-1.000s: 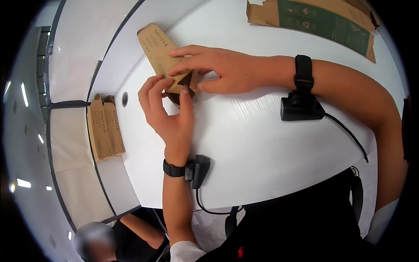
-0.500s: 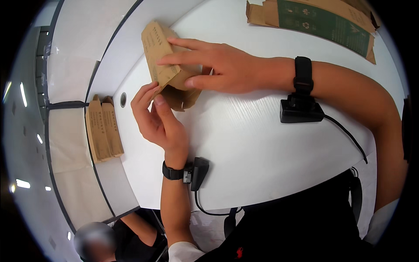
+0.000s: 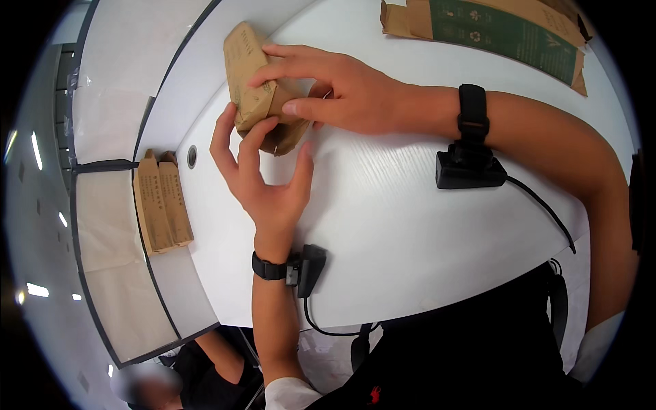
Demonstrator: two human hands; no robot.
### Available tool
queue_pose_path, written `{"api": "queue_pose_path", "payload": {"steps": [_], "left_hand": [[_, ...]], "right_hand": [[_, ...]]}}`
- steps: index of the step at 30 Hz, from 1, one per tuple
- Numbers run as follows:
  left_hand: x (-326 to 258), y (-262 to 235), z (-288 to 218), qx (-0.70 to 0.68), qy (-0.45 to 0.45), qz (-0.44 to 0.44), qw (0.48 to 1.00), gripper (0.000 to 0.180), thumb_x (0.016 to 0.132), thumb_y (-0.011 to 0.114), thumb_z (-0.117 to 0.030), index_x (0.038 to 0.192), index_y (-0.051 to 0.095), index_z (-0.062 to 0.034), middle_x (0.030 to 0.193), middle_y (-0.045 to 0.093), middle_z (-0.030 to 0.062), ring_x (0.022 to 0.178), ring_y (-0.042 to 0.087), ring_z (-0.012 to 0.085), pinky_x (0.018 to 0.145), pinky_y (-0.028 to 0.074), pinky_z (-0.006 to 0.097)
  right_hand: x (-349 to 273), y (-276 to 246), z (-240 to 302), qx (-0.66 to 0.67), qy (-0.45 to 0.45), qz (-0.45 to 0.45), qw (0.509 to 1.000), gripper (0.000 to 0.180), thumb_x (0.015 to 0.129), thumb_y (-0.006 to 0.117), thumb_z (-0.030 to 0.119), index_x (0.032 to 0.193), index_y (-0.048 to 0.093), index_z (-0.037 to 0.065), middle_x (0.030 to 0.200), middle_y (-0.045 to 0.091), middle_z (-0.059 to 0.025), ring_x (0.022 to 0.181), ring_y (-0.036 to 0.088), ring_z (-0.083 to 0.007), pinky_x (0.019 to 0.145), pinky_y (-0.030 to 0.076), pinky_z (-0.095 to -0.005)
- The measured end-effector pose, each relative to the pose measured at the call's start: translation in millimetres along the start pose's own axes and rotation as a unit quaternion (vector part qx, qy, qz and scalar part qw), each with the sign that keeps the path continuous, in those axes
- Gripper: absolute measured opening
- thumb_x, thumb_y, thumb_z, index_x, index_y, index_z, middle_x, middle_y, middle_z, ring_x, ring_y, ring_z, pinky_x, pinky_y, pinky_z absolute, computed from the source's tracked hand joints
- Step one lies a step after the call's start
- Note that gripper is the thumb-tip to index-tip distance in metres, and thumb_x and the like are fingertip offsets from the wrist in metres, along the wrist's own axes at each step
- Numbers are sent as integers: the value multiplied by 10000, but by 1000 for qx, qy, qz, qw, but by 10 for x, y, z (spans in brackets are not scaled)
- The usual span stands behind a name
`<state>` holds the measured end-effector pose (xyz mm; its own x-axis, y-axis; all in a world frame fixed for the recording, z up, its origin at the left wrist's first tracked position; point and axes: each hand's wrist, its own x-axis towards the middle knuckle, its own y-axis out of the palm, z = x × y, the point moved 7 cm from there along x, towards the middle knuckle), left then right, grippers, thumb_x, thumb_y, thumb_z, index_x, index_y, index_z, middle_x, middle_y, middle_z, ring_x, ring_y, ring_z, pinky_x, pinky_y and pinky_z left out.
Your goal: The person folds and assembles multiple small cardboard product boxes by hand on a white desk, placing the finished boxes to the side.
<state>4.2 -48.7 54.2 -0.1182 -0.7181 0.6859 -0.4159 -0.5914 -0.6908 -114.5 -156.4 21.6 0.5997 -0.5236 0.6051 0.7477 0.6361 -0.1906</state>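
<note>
Fingers of the right hand (image 3: 342, 96) reach in from the right and clasp a small brown cardboard box (image 3: 256, 89) at the far left part of the white table (image 3: 410, 225), thumb underneath. The left hand (image 3: 263, 181) rises from below, palm down, fingers spread and curled, fingertips touching the box's near end without closing round it.

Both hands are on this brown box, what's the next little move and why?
Probably press the loose end flap shut with the left hand. The right hand grips the box from above, and the flap at its near end looks open, beside the left fingers.
</note>
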Motion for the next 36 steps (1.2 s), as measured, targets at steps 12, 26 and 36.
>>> {"api": "queue_pose_path", "payload": {"steps": [12, 26, 36], "left_hand": [[-29, -50, 54, 24, 6, -46, 999, 234, 861, 774, 9, 1062, 659, -27, 1404, 476, 151, 1123, 622, 242, 730, 601, 288], [-52, -30, 137, -109, -57, -4, 992, 430, 734, 727, 11, 1156, 652, -23, 1208, 493, 141, 1070, 584, 257, 746, 633, 331], [-64, -46, 115, -57, -53, -46, 996, 94, 926, 724, -14, 1007, 684, 13, 1052, 595, 93, 933, 639, 170, 704, 636, 285]], "right_hand": [[10, 14, 4, -3, 19, -4, 1000, 511, 970, 598, 69, 1456, 570, 224, 1658, 294, -191, 1054, 684, -214, 854, 591, -321], [-6, -23, 14, -97, -6, -23, 995, 680, 822, 690, -35, 1423, 557, 254, 1661, 279, -130, 771, 653, -162, 717, 568, -289], [-10, 31, 48, -122, -9, -3, 992, 657, 826, 705, -38, 1404, 583, 251, 1653, 295, -118, 880, 674, -200, 777, 574, -308]]}}
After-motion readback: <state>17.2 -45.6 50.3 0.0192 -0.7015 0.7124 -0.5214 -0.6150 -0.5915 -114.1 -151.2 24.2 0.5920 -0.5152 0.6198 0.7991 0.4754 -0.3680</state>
